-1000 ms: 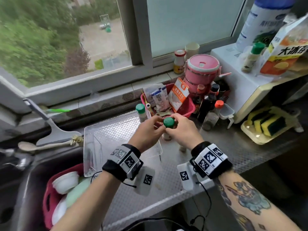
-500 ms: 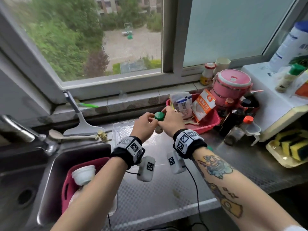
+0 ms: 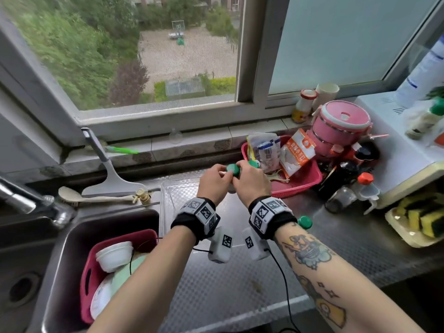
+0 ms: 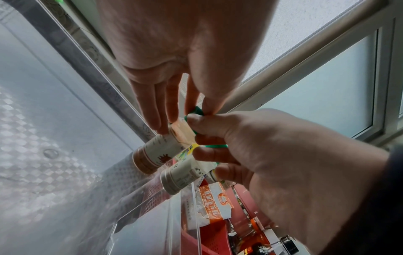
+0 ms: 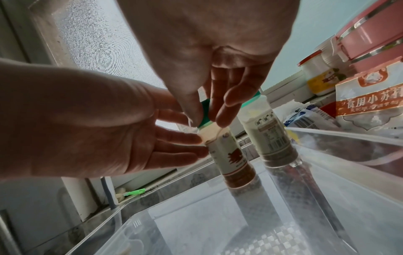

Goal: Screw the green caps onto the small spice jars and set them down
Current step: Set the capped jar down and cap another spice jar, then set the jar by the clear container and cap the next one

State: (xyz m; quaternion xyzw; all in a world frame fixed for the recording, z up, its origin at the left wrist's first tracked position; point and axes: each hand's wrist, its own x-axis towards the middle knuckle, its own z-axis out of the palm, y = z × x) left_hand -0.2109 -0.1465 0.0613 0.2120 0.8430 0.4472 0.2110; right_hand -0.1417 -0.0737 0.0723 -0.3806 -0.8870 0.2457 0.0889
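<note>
A small spice jar [image 5: 229,155] with a white label stands upright, its base down at the floor of the clear plastic tray [image 3: 177,191]. My right hand [image 3: 240,170] pinches the green cap [image 3: 232,169] on top of it between thumb and fingers. My left hand [image 3: 222,173] holds the jar's neck from the other side, thumb against the cap [image 4: 196,110]. A second jar [image 5: 274,138], with its green cap [image 3: 253,163] on, stands just behind in the tray. Another green cap [image 3: 304,222] shows beside my right forearm; what it sits on is hidden.
A red basket [image 3: 305,179] of packets touches the tray's right side. Dark sauce bottles [image 3: 346,174] and a pink lunch box [image 3: 341,123] crowd further right. The sink [image 3: 72,236] on the left holds a pink bin of dishes, and a tap [image 3: 31,200] juts over it.
Both hands carried the jar away from me, from above the counter to the back of the clear tray beside the capped jar. The head view swung up and left.
</note>
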